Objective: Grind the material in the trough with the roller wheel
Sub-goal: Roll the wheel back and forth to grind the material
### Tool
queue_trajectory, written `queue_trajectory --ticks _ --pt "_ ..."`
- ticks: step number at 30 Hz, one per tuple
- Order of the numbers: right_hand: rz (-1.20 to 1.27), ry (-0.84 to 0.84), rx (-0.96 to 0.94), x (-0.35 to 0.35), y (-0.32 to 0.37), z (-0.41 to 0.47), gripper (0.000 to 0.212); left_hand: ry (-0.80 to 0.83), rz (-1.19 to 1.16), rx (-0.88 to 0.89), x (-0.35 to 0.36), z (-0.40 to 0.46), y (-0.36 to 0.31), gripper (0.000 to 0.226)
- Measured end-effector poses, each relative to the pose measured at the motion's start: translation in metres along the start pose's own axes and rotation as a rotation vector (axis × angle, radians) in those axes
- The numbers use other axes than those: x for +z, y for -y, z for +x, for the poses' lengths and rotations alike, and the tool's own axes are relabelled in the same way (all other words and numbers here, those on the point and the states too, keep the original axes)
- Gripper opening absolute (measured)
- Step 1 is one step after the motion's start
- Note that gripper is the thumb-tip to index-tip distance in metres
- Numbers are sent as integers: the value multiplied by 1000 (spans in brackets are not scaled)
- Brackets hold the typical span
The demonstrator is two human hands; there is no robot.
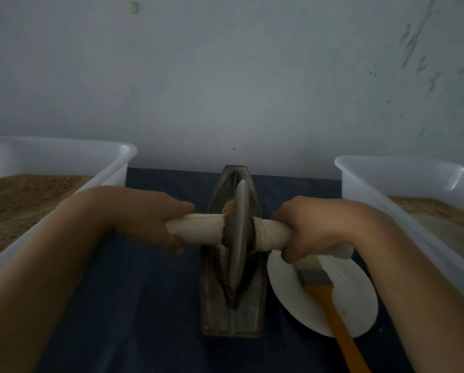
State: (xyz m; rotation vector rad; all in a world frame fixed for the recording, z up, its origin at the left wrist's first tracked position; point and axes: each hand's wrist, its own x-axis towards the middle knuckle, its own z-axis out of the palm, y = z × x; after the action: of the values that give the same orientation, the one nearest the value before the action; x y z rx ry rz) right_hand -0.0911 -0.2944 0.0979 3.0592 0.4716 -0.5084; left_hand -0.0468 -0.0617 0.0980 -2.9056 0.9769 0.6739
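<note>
Grinding pass: left hand (155, 219) and right hand (314, 230) clenched on wrapped axle handles, roller wheel (239, 238) upright in trough (232, 265). Keep pressure even; rock wheel full length over grain (227, 208).

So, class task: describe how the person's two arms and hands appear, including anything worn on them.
Both forearms are bare, with no sleeves in view. The left hand and the right hand wear no gloves, and no rings, watch or bracelets show. The dim light hides finer detail.
</note>
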Motion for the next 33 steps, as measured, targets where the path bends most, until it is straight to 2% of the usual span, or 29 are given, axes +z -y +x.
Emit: queue_trajectory --ticks 2,4,7,10,12,14,17,22,26,30,33 --pt "-7 -43 16 2 -3 9 15 -28 -17 -21 2 6 2 26" --pt "-55 -119 62 8 -7 24 26 -118 10 -57 5 18 5 27" --pt "-38 -376 122 21 -17 45 13 -394 130 -147 16 41 10 31" --pt "-70 -625 156 33 -26 60 13 -723 278 -210 32 62 15 35" --pt "-88 -723 157 38 -27 66 16 -859 309 -212 41 69 17 36" --pt "-107 -754 154 40 -26 67 17 -912 306 -199 43 72 19 36" --pt "-145 -653 152 34 -24 60 18 -806 274 -171 36 67 21 36" --pt "-93 -236 156 13 -11 40 24 -399 157 -118 16 40 11 33" --pt "-6 -95 89 4 -3 12 33 -138 35 -40 4 13 0 26" --pt "-17 17 40 0 2 -1 30 -43 5 10 1 2 -1 23" --pt "-4 -6 44 1 -1 2 31 -38 -5 -4 2 5 2 27"
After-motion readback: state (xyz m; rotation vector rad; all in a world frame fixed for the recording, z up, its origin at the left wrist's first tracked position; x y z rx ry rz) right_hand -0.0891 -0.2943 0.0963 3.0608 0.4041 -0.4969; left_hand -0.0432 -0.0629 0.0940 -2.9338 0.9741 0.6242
